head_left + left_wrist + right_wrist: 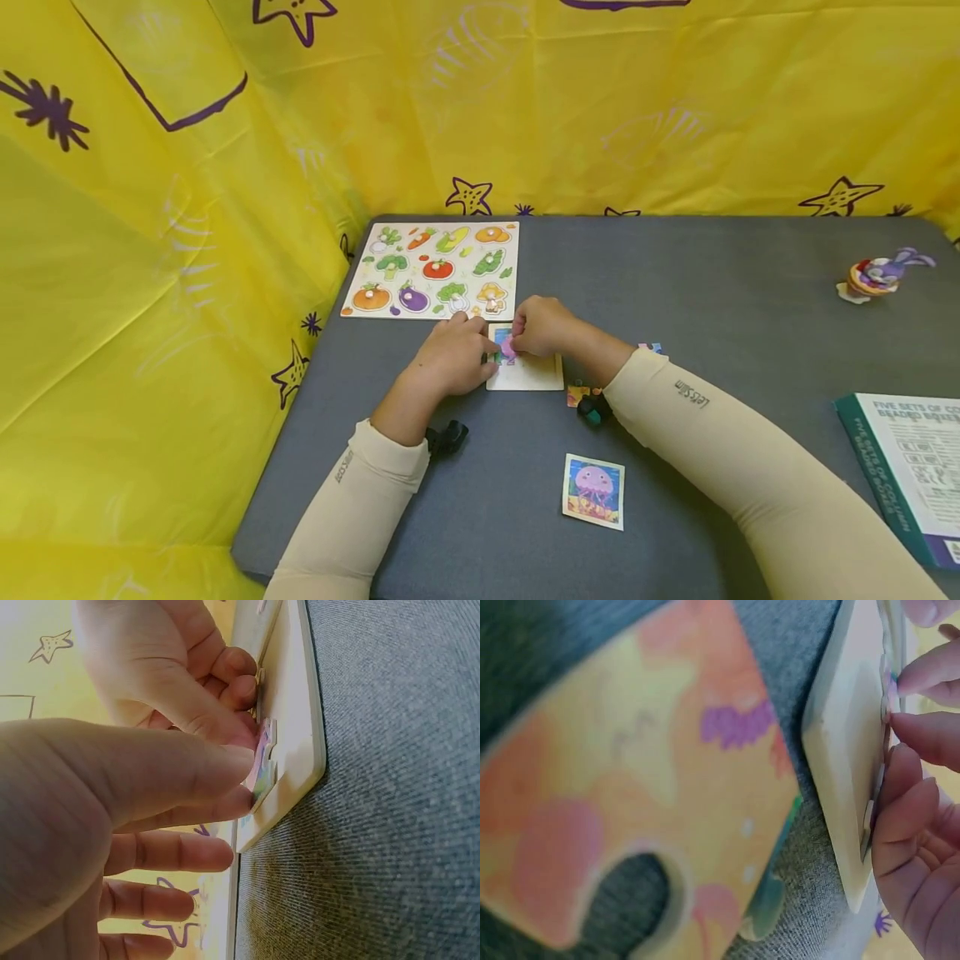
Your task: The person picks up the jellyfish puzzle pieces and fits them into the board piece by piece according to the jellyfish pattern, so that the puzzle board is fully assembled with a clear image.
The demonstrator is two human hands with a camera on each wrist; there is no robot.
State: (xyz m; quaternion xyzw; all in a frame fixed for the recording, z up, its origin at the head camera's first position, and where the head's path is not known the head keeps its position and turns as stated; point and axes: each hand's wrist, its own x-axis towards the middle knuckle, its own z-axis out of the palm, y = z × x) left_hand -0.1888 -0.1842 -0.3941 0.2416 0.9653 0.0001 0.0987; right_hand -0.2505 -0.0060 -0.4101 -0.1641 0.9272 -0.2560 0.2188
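Note:
Both hands meet over a small pale puzzle tray (538, 377), where jigsaw pieces with blue and pink print fill the upper left part. My right hand (545, 326) pinches a pink puzzle piece (507, 347) between thumb and curled fingers, low over the tray. From the left side my left hand (452, 355) reaches in, thumb and index fingertip at the edge of a piece (265, 784), its other fingers spread. A loose orange puzzle piece (652, 697) with a star print lies right of the tray, partly beside the right wrist's camera.
Nearer me lies a jellyfish picture card (594, 492). Behind the tray is a vegetable peg board (468, 308). Another loose piece (651, 347) shows past the right forearm. A boxed bead set (911, 467) sits at right, a purple rabbit figure (877, 275) at back right.

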